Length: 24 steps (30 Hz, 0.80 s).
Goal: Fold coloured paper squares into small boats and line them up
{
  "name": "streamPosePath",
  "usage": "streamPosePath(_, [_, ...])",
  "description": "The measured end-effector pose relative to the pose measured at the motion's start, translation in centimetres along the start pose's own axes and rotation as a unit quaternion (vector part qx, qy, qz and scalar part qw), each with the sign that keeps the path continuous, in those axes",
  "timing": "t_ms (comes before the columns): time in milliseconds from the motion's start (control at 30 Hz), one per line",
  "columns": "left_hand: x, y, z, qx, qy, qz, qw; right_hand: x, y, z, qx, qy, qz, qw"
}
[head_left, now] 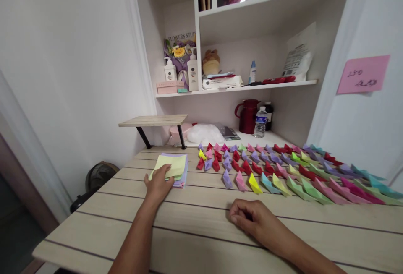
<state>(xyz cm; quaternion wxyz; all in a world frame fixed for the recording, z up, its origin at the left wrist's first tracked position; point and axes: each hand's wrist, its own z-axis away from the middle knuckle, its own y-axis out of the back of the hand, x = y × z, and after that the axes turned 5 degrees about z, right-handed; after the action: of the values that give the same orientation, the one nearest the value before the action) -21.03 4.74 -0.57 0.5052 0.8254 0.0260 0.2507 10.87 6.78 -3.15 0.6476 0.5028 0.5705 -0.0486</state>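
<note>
My left hand [160,183] lies on the near edge of a stack of square paper sheets [182,172]. Its fingers are apart, some of them resting on the pale yellow top sheet [170,164]. Green, lilac and pink edges show beneath that sheet. My right hand [250,217] rests on the table in a loose fist, and nothing shows inside it. Beyond it stand rows of small folded paper boats [255,183] in pink, red, purple, yellow, green and blue. The nearest boats sit just past my right hand, not touching it.
The slatted wooden table [195,213] carries a small raised shelf [154,120] on black legs at the back left. Behind it, white shelving holds a red jug [248,116], a water bottle [260,123] and pump bottles [192,72]. A pink note [363,74] hangs at right.
</note>
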Motion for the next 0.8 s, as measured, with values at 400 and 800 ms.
streamPosePath(400, [0.6,1.1,0.1,0.177,0.058,0.008,0.982,-0.3,0.0,0.0,0.018,0.012,-0.024,0.999])
streamPosePath(800, [4.1,2.3,9.8,0.263,-0.292,0.092,0.915,-0.3,0.5,-0.2,0.132,0.007,-0.080,0.988])
